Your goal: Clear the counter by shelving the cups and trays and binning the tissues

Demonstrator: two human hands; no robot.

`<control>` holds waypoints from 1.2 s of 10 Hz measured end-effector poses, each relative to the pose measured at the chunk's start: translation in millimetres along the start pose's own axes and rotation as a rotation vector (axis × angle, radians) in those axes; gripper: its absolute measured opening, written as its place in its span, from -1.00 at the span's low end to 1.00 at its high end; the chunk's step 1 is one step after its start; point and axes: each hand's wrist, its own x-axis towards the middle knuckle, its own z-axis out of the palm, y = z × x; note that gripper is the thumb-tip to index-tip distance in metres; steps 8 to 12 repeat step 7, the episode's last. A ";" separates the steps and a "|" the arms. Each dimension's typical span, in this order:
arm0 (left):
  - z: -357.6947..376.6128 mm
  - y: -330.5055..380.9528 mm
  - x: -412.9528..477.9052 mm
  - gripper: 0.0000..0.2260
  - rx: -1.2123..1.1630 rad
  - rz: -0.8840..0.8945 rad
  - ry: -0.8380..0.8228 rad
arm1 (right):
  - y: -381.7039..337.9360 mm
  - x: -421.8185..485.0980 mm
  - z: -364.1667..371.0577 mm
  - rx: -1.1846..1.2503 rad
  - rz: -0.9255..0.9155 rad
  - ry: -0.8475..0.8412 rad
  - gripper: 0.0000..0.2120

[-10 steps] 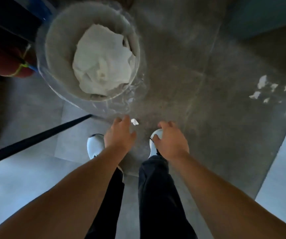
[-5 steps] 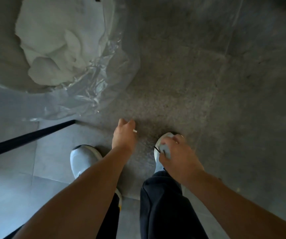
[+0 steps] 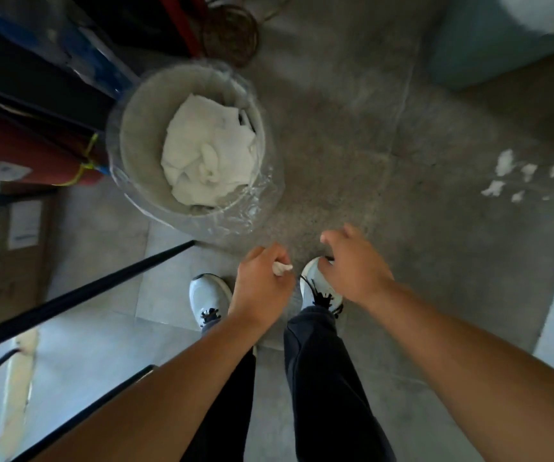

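Observation:
A round bin (image 3: pixel 135 135) lined with a clear plastic bag stands on the grey floor ahead of me, with a heap of white tissues (image 3: pixel 207 155) inside. My left hand (image 3: pixel 262 288) hangs low in front of the bin, fingers closed around a small white tissue scrap (image 3: pixel 280 268). My right hand (image 3: pixel 355 265) hovers beside it over my right shoe, fingers loosely apart and holding nothing. Several small white tissue bits (image 3: pixel 519 178) lie scattered on the floor at the right.
Black metal rack bars (image 3: pixel 79 291) cross the lower left. A red roll (image 3: pixel 19 151) and blue and dark items sit left of the bin. A brown wire basket (image 3: pixel 229 31) lies behind it. My white shoes (image 3: pixel 209 295) stand on the floor below my hands.
My left hand has picked the small scrap off the floor and lifted it. The view has pulled back from the floor, so the whole bin shows again.

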 end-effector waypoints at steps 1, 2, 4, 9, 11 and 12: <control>-46.8 40.3 -13.8 -0.79 -0.001 0.044 0.059 | -34.3 -18.8 -45.2 -0.005 -0.051 0.059 -0.67; -92.9 60.8 2.3 -0.84 0.025 0.055 0.188 | -62.7 -27.5 -78.7 -0.010 -0.077 0.121 -0.68; -151.3 59.2 77.1 -0.78 0.106 -0.105 0.279 | -93.2 -29.6 -103.1 -0.075 -0.169 0.126 -0.65; -208.2 64.4 51.0 -0.59 0.281 -0.184 0.145 | -114.3 -58.2 -125.6 -0.067 -0.149 0.135 -0.71; -208.2 64.4 51.0 -0.59 0.281 -0.184 0.145 | -114.3 -58.2 -125.6 -0.067 -0.149 0.135 -0.71; -208.2 64.4 51.0 -0.59 0.281 -0.184 0.145 | -114.3 -58.2 -125.6 -0.067 -0.149 0.135 -0.71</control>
